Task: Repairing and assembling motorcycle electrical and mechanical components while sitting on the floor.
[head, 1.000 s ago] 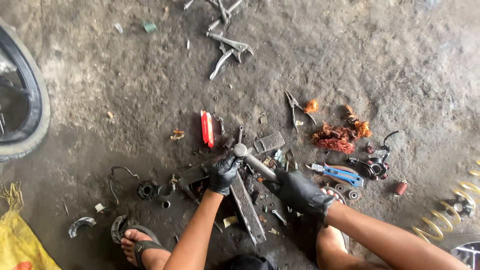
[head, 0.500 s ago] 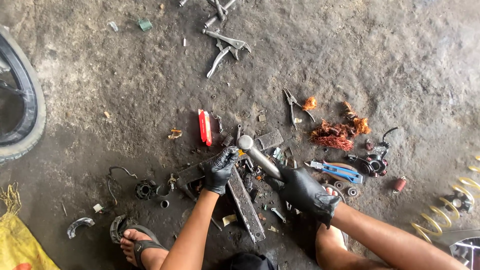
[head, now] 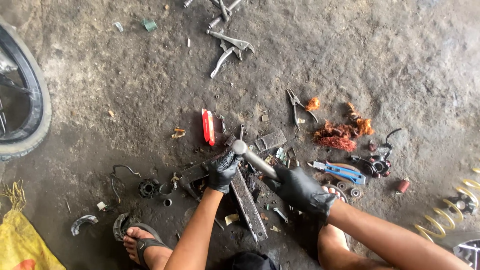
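Black-gloved right hand point(head: 300, 189) wrapped around hammer point(head: 252, 156) handle; gloved left hand point(head: 220, 170), fingers curled, pinching small part on flat metal bar point(head: 248, 206). Nearby: red cutter point(head: 208, 126), copper wire point(head: 340, 135).

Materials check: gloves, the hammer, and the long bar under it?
Gloves: thin black rubber or nitrile by the look, slight sheen, tight fit.
Hammer: bare metal, likely steel; grey, dull shine on the head and shaft.
Bar: looks like steel, dark and grimy, flat with small holes.
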